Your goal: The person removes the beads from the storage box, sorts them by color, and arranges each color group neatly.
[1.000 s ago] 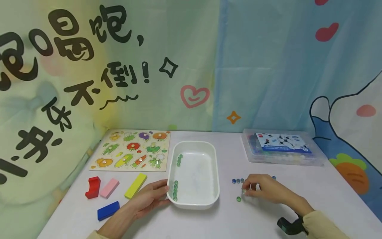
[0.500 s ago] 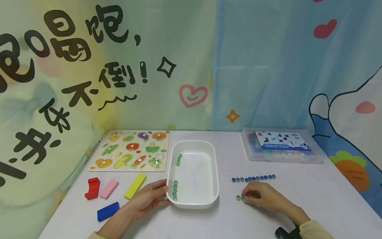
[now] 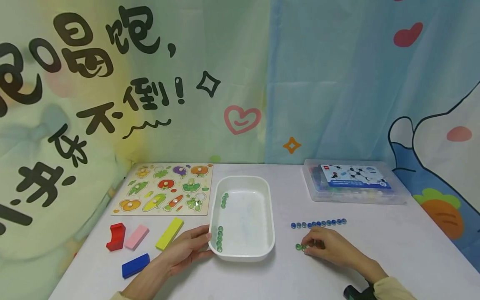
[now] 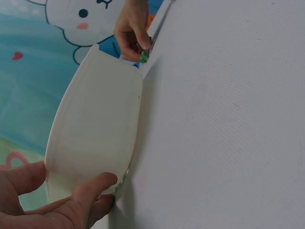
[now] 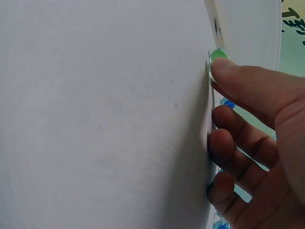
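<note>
My left hand (image 3: 191, 246) grips the left wall of a white rectangular tray (image 3: 250, 256), thumb on one side and fingers on the other. Inside, green glass beads (image 3: 220, 239) lie along its left wall in two short lines. On the table right of the tray, my right hand (image 3: 331, 246) pinches a green glass bead (image 3: 303, 247) between thumb and finger. Touching or almost touching it is another green bead (image 3: 298, 246). The right wrist view shows my thumb (image 5: 228, 67) against green glass. Just beyond this hand runs a row of blue glass beads (image 3: 309, 225).
A vegetable puzzle board (image 3: 165, 187) lies at the back left. Red (image 3: 117, 236), pink (image 3: 136, 237), yellow (image 3: 170, 233) and blue blocks (image 3: 135, 266) are scattered near my left forearm. A clear plastic case (image 3: 356, 196) sits at the back right, before a printed curtain (image 3: 187, 137).
My right hand has come down and nearer with the green bead, then slid slightly left, bringing it up beside the other green bead. The blue row shows more fully. My left hand stays on the tray.
</note>
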Tool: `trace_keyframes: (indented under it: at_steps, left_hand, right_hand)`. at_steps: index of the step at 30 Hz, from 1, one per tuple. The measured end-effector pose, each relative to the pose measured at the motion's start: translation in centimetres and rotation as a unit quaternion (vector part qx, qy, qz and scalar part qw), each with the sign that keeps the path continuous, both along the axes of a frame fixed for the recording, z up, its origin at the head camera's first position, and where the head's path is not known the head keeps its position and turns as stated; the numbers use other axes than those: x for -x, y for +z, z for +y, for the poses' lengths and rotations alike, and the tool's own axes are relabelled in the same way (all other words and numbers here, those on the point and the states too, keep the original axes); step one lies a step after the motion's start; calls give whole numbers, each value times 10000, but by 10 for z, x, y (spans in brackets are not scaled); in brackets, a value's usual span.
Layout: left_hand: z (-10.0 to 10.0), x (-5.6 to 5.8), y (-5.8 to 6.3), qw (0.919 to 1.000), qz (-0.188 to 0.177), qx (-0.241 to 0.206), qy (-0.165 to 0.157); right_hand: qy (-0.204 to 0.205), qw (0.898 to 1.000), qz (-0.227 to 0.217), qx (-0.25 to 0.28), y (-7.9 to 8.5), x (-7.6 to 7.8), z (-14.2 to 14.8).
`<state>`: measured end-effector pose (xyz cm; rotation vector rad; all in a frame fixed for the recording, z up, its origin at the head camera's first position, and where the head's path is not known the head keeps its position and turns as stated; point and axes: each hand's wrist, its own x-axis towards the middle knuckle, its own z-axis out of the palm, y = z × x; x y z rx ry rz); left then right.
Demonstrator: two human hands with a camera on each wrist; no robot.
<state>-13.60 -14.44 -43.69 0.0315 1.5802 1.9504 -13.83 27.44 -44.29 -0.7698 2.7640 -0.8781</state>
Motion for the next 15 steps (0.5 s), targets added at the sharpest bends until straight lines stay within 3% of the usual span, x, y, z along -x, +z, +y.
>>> trace_keyframes:
  at_steps: [15]
  left_hand:
    - [0, 0, -1, 10000, -6, 15, -10]
  right_hand:
    - [23, 9999, -145, -33, 0, 1, 1]
